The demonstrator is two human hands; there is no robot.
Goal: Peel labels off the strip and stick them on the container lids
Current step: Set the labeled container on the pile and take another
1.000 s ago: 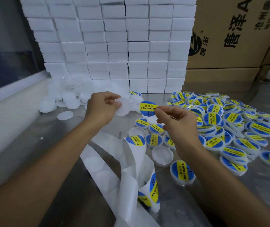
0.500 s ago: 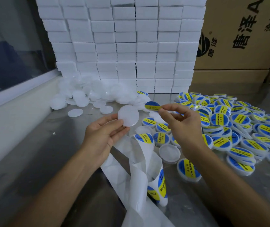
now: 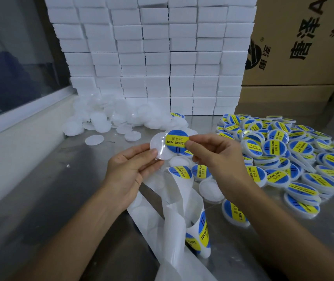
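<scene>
My left hand point(image 3: 130, 165) holds a plain white round lid point(image 3: 159, 148) by its lower edge, thumb on top. My right hand point(image 3: 215, 157) pinches a round blue and yellow "soldering paste" label point(image 3: 176, 141) by its right edge, and the label overlaps the lid's right half. The white backing strip point(image 3: 179, 201) curls on the table below my hands, with more labels point(image 3: 202, 232) on it. A heap of labelled lids point(image 3: 296, 157) lies to the right. Plain white lids point(image 3: 111, 118) are piled at the back left.
A wall of stacked white boxes point(image 3: 162, 57) stands behind the metal table point(image 3: 50, 199). Brown cartons point(image 3: 304, 47) rise at the back right. A window ledge point(image 3: 20, 134) runs along the left. One blank lid point(image 3: 210, 189) lies by my right wrist.
Both hands have come together: the left hand raised the blank lid and the right hand brought the peeled label down onto its right side.
</scene>
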